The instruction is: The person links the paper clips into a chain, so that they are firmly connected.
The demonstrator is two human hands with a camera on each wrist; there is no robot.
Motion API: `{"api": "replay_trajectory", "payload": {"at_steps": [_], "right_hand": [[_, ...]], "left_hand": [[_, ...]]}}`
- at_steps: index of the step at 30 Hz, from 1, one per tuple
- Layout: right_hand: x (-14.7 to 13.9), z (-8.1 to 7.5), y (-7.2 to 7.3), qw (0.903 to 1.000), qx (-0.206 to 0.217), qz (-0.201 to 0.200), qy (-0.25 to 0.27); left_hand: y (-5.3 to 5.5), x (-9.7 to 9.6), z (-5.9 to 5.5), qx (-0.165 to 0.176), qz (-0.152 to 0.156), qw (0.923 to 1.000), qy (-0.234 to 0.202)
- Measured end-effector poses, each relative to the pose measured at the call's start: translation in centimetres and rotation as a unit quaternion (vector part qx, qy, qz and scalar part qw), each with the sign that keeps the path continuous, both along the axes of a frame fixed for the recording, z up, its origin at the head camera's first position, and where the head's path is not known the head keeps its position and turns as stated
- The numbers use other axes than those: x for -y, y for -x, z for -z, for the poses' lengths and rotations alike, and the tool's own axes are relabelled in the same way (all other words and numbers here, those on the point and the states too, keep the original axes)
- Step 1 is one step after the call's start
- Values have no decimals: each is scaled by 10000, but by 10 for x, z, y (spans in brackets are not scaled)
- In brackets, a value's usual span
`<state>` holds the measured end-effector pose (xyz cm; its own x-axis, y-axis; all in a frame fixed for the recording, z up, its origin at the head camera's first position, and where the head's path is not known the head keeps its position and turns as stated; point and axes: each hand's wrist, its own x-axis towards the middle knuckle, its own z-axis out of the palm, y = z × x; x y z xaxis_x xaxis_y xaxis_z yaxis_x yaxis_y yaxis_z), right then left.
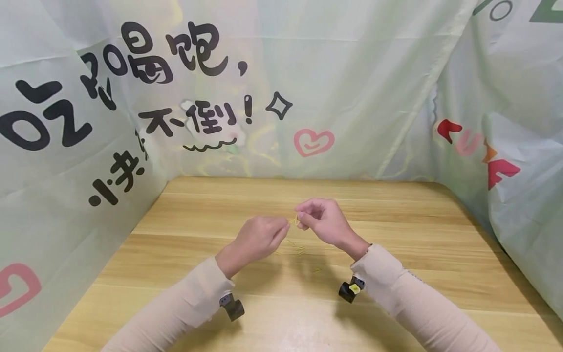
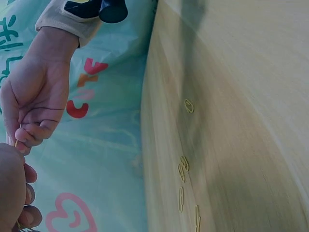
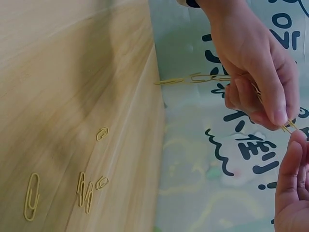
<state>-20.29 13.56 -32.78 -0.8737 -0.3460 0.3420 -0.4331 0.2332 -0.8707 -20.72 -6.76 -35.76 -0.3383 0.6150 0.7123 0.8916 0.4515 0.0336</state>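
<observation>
Above the table, my left hand [image 1: 257,237] and right hand [image 1: 327,222] meet at the fingertips. A yellow paper clip [image 1: 296,220] shows between them, pinched by the right thumb and fingers. The left hand grips a chain of linked paper clips [image 3: 207,77], whose free end hangs out past its curled fingers in the right wrist view. A clip end [image 3: 288,126] pokes from the left fingertips towards the right hand; whether the two clips are hooked together I cannot tell. Below the hands, several loose paper clips [image 1: 301,250] lie on the wood.
The light wooden table [image 1: 176,298] is enclosed by printed cloth [image 1: 369,98] at the back and both sides. One loose clip [image 1: 317,270] lies nearer the front than the others. Small black cameras [image 1: 232,307] are strapped at both sleeve cuffs.
</observation>
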Motion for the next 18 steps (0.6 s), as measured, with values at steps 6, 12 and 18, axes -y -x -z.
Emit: {"api": "replay_trajectory", "payload": {"at_steps": [6, 12, 18], "right_hand": [[0, -2, 0, 9999, -39, -116, 44], [0, -2, 0, 9999, -48, -110, -16], [0, -3, 0, 9999, -73, -98, -19]], "left_hand": [[1, 0, 2, -57, 24, 10000, 46], [0, 0, 1, -15, -9, 9999, 107], [-1, 0, 1, 25, -14, 9999, 105]]}}
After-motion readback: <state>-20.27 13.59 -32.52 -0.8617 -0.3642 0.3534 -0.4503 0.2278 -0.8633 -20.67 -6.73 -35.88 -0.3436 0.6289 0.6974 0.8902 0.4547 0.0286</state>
